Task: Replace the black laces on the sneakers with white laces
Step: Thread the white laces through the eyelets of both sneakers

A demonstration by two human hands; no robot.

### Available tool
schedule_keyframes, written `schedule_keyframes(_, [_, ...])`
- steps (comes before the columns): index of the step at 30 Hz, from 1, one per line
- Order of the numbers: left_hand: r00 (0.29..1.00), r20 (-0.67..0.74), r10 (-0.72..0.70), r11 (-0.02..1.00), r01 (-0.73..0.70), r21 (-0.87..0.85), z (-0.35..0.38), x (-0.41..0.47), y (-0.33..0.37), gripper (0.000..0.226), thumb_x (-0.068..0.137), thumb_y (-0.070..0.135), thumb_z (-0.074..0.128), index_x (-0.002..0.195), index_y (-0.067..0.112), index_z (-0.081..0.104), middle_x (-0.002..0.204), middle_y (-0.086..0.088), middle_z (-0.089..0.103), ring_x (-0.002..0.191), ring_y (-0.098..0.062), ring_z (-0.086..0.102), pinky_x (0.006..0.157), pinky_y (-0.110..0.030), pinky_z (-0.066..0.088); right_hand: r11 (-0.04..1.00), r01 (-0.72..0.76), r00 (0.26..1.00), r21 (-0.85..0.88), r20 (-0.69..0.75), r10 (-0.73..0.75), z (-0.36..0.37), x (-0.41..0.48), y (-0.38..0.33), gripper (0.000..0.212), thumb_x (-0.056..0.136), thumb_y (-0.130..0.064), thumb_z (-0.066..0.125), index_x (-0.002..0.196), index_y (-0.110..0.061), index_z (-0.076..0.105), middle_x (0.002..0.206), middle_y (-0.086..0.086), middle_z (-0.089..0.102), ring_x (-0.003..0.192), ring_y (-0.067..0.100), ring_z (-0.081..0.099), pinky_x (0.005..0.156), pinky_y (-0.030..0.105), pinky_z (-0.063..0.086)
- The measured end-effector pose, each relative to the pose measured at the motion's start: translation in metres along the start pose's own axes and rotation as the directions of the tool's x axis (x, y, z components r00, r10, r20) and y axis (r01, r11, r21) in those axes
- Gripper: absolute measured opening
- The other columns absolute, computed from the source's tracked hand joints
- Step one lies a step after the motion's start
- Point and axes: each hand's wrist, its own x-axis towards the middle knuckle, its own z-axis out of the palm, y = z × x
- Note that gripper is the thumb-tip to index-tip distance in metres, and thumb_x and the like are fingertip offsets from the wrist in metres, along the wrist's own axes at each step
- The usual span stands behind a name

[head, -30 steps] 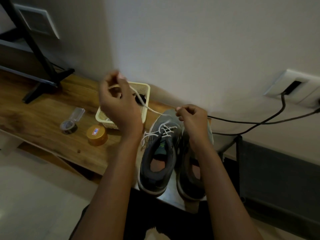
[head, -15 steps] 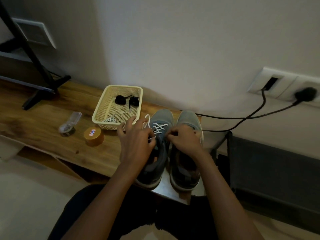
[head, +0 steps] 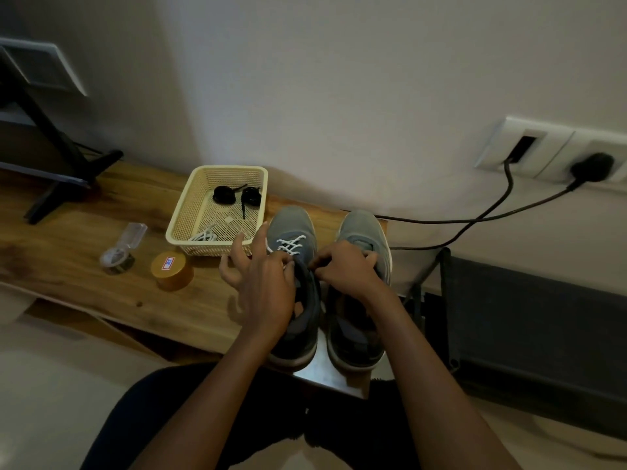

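Two grey sneakers stand side by side on the wooden bench. The left sneaker (head: 291,228) has a white lace (head: 290,245) crossed through its front eyelets. The right sneaker (head: 361,228) shows no lace. My left hand (head: 263,283) is over the left sneaker's tongue and pinches the white lace, its other fingers spread. My right hand (head: 342,268) has curled fingers pinching at the lace between the two shoes. Two coiled black laces (head: 237,195) and a second white lace (head: 203,236) lie in the cream basket (head: 190,212).
A small round orange tin (head: 171,270) and a clear tape dispenser (head: 120,251) sit left of the shoes on the bench (head: 68,239). A black stand (head: 54,157) is at far left. Cables (head: 475,220) run from a wall socket (head: 543,149) on the right.
Both hands came down from pulling the lace taut in the air to the left sneaker's eyelets. The basket is now uncovered.
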Motion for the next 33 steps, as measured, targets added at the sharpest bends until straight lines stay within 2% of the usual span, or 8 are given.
schedule_keyframes(6, [0.993,0.065,-0.095,0.991,0.100,-0.086,0.008,0.003,0.002,0.011,0.094,0.022,0.050,0.100,0.023,0.059,0.141,0.007,0.045,0.140,-0.020,0.014,0.110,-0.047,0.009,0.999,0.009,1.000,0.052,0.021,-0.010,0.001,0.005,-0.002,0.019,0.077,-0.009,0.061,0.077,-0.020,0.076,0.085,0.000,0.072,0.089,0.027,0.062,0.095,0.061,0.035])
schedule_keyframes(12, [0.992,0.029,-0.124,0.972,0.127,-0.198,0.010,0.005,0.002,0.006,0.092,0.020,0.056,0.092,0.022,0.061,0.128,0.009,0.056,0.139,-0.016,0.019,0.109,-0.045,0.009,0.999,0.009,1.000,0.047,0.014,-0.010,0.000,0.003,-0.003,0.019,0.077,-0.005,0.060,0.080,-0.014,0.077,0.083,0.001,0.071,0.087,0.026,0.062,0.096,0.060,0.037])
schedule_keyframes(18, [0.980,0.079,-0.180,0.934,0.196,-0.300,0.012,0.008,0.001,0.008,0.092,0.027,0.058,0.086,0.023,0.063,0.134,0.016,0.052,0.139,-0.010,0.018,0.106,-0.039,0.009,0.999,-0.004,1.000,0.039,0.024,0.003,-0.002,0.004,-0.004,0.037,0.074,-0.001,0.057,0.047,-0.025,0.053,0.058,-0.007,0.056,0.075,0.024,0.056,0.096,0.059,0.036])
schedule_keyframes(21, [0.975,0.105,-0.195,0.915,0.219,-0.339,0.015,0.010,0.000,0.009,0.091,0.027,0.059,0.085,0.023,0.064,0.134,0.019,0.051,0.138,-0.009,0.020,0.105,-0.040,0.010,1.000,0.000,1.000,-0.020,0.012,0.000,-0.002,0.000,-0.006,0.027,0.078,-0.003,0.054,0.057,-0.019,0.056,0.072,0.002,0.061,0.087,0.024,0.056,0.099,0.049,0.022])
schedule_keyframes(24, [0.971,0.119,-0.207,0.892,0.237,-0.385,0.019,0.012,-0.003,0.011,0.091,0.028,0.059,0.087,0.022,0.067,0.133,0.020,0.052,0.138,-0.009,0.021,0.106,-0.041,0.011,0.998,0.038,0.999,-0.051,0.000,-0.038,-0.002,-0.003,-0.008,0.017,0.080,-0.005,0.053,0.074,-0.016,0.064,0.088,0.005,0.066,0.095,0.024,0.055,0.102,0.051,0.019])
schedule_keyframes(27, [0.977,0.112,-0.183,0.869,0.214,-0.446,0.020,0.012,-0.005,0.011,0.091,0.025,0.060,0.083,0.022,0.067,0.129,0.019,0.056,0.137,-0.011,0.024,0.109,-0.045,0.013,0.996,0.044,0.999,-0.076,-0.005,-0.044,-0.002,-0.003,-0.009,0.021,0.080,-0.005,0.050,0.087,-0.013,0.069,0.094,0.005,0.067,0.098,0.024,0.054,0.104,0.053,0.018])
schedule_keyframes(31, [0.990,0.076,-0.118,0.927,0.138,-0.350,0.014,0.013,-0.007,0.009,0.087,0.025,0.065,0.090,0.021,0.072,0.129,0.015,0.058,0.137,-0.016,0.027,0.110,-0.046,0.015,0.997,0.006,0.999,-0.078,-0.045,-0.009,-0.002,0.001,-0.003,0.025,0.082,-0.007,0.052,0.061,-0.018,0.060,0.072,-0.003,0.061,0.092,0.023,0.056,0.105,0.055,0.019])
schedule_keyframes(33, [0.998,0.049,-0.040,0.969,0.051,-0.243,0.008,0.012,-0.008,0.012,0.083,0.024,0.069,0.093,0.022,0.074,0.133,0.010,0.056,0.137,-0.021,0.026,0.110,-0.051,0.017,1.000,-0.003,1.000,-0.030,-0.031,0.002,-0.003,0.004,-0.001,0.028,0.082,-0.008,0.055,0.058,-0.022,0.058,0.065,-0.007,0.058,0.088,0.024,0.059,0.104,0.058,0.024])
